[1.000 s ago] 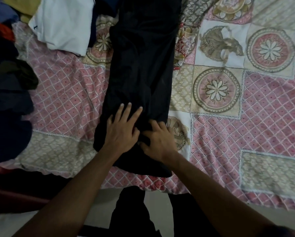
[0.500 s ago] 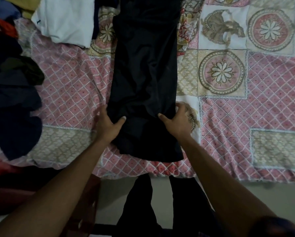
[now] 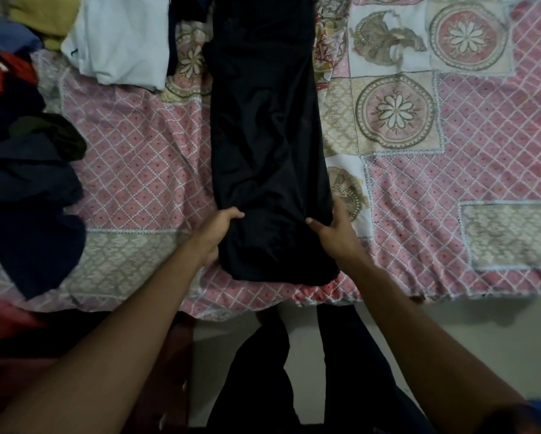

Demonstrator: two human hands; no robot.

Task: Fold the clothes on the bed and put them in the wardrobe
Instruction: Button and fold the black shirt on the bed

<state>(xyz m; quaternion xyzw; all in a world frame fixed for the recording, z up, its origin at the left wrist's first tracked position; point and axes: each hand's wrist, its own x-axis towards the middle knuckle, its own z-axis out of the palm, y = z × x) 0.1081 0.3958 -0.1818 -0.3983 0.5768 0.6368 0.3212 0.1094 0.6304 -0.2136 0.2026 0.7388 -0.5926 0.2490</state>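
Observation:
A long black garment (image 3: 266, 126) lies lengthwise on the bed, folded narrow, its near end at the bed's front edge. My left hand (image 3: 216, 233) grips its left edge near that end, thumb on top of the cloth. My right hand (image 3: 335, 230) grips the right edge at the same height, thumb on top and fingers under the fabric. The far end of the garment runs out of view at the top.
The bed (image 3: 450, 189) wears a pink patterned cover. A heap of dark clothes (image 3: 21, 189) lies at the left. A white garment (image 3: 125, 36) and a yellow one (image 3: 43, 17) lie at the back left. Floor (image 3: 450, 333) shows below the bed's edge.
Both hands moved from the middle of the garment's near end out to its two side edges and took hold there. The cloth between them has bunched slightly.

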